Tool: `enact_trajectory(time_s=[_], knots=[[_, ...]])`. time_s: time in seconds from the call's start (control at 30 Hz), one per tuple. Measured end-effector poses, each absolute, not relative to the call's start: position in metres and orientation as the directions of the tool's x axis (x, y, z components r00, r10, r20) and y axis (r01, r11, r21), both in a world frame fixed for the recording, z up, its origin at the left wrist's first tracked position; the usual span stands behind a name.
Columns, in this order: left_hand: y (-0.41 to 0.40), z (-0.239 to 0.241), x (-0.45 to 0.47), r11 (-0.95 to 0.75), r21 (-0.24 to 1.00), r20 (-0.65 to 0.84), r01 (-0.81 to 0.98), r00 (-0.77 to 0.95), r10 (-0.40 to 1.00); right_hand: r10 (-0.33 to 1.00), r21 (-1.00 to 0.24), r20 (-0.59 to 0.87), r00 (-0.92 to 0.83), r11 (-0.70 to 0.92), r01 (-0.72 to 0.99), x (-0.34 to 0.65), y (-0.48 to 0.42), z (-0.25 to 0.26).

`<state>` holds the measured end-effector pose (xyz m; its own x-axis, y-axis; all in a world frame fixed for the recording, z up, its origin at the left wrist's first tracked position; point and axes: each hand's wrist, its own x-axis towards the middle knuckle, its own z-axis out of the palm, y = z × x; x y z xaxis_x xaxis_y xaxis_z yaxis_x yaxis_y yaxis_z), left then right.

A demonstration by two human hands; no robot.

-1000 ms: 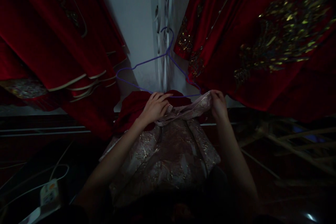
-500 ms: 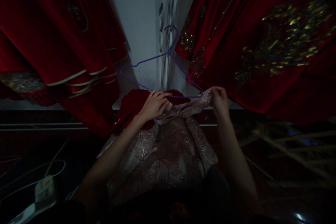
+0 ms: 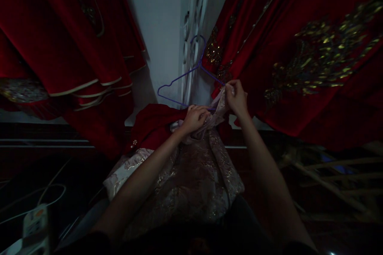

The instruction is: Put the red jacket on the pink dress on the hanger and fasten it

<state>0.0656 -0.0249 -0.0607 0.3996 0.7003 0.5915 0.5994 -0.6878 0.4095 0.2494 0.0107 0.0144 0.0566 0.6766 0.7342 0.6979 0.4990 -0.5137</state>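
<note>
1. The left hand is curled shut on the bunched neckline of a pink brocade garment, right at the lower bar of a purple wire hanger.
2. The right hand pinches the garment's shoulder edge against the hanger's right arm, its grip closed tight on cloth and wire together.
3. The garment hangs from both hands down towards the person, lying over a red velvet piece.
4. As I see it, getting that shoulder on cleanly means keeping the wire steady with the left hand while the right eases the cloth over the tip without snagging the metallic weave.
5. Room is narrow. Red hanging robes crowd the left, and a gold-embroidered red robe sits just beside the right hand.
6. The clear gap is the strip of white wall straight ahead. A power strip lies low on the left, well apart.
</note>
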Motion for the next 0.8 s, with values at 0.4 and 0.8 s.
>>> enact_trajectory(time_s=[0.4, 0.8], knots=[[0.040, -0.081, -0.119, -0.135, 0.696, 0.594, 0.706, -0.460, 0.659, 0.676, -0.549, 0.735, 0.048, 0.551, 0.628, 0.267, 0.025, 0.014], [0.047, -0.072, -0.138, -0.211, 0.705, 0.580, 0.677, -0.380, 0.721, 0.685, -0.579, 0.727, 0.045, 0.576, 0.577, 0.267, 0.031, 0.013]])
